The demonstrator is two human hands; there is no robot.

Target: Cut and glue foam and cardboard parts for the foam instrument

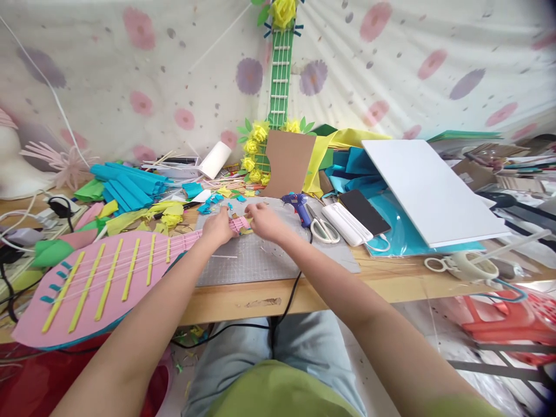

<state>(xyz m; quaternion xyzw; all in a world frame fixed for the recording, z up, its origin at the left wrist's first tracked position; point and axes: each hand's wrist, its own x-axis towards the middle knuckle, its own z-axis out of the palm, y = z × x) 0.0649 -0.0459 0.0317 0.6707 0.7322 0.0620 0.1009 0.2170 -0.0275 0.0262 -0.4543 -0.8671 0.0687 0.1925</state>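
Note:
A pink paper guitar [93,278] lies across the left of the table, with yellow strips, small teal tabs and white strings on its body. Its narrow neck runs right to my hands over the grey cutting mat [256,266]. My left hand [218,227] is closed around the neck close to its far end. Beside it, my right hand [264,222] is closed at the tip, fingers bent and pressed together; what they pinch is too small to make out. A short pink end of the neck [237,224] shows between my hands. Teal paper scraps [211,204] lie just beyond my left hand.
Right of my hands lie a blue glue gun [297,207], scissors [325,230], a white power bank [347,223] and a phone [365,212]. A white board [428,188] leans farther right. A green guitar with yellow flowers [279,87] stands behind brown cardboard [290,162]. Blue crepe paper [130,188] is left.

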